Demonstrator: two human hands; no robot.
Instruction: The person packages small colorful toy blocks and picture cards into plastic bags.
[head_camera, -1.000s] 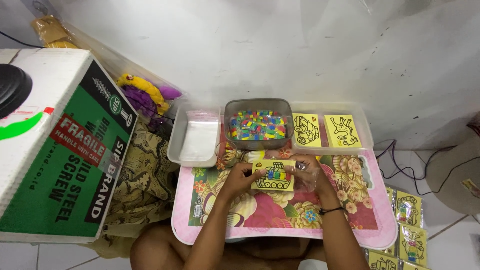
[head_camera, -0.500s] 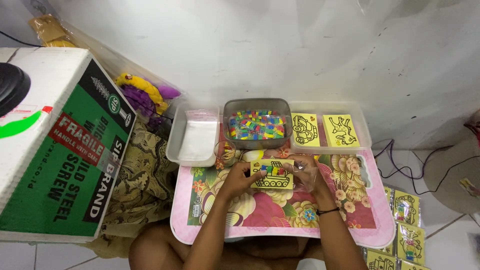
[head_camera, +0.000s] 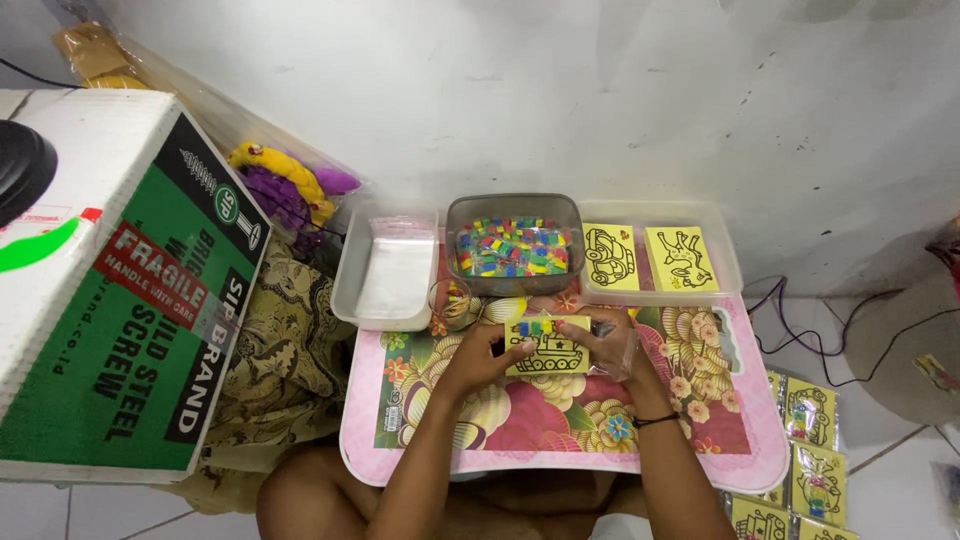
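White plastered wall, scuffed; pale tiled floor; a low pink table (head_camera: 760, 455) with a glossy floral top sits against the wall.

Yellow card (head_camera: 547, 346): small, flat, rectangular, printed with a black outline of a tank; a row of coloured squares is stuck along its upper edge. It is held just above the table's middle, between both hands. Left hand (head_camera: 478, 352): fingers closed on the card's left edge, thumb on top. Right hand (head_camera: 610, 340): fingers closed on the card's right edge; it also seems to hold a bit of clear plastic wrap, though this is hard to tell. A dark band circles the right wrist.

Just beyond the card, a grey see-through tub (head_camera: 515, 208), rectangular with rounded corners, is filled with small coloured squares (head_camera: 512, 248). To its left, touching it, a clear tray (head_camera: 350, 290) holds clear plastic bags. To its right, a second clear tray (head_camera: 728, 262) holds two more yellow outline cards (head_camera: 645, 256), lying flat side by side.

Further out: a large cardboard box (head_camera: 110, 290), white on top, green and black on its side, stands left of the table, with patterned brown cloth (head_camera: 275, 350) bunched between them. Yellow and purple soft items (head_camera: 290, 185) lie in a clear bag behind. Wrapped finished cards (head_camera: 810, 455) lie on the floor to the right, near dark cables (head_camera: 800, 320).
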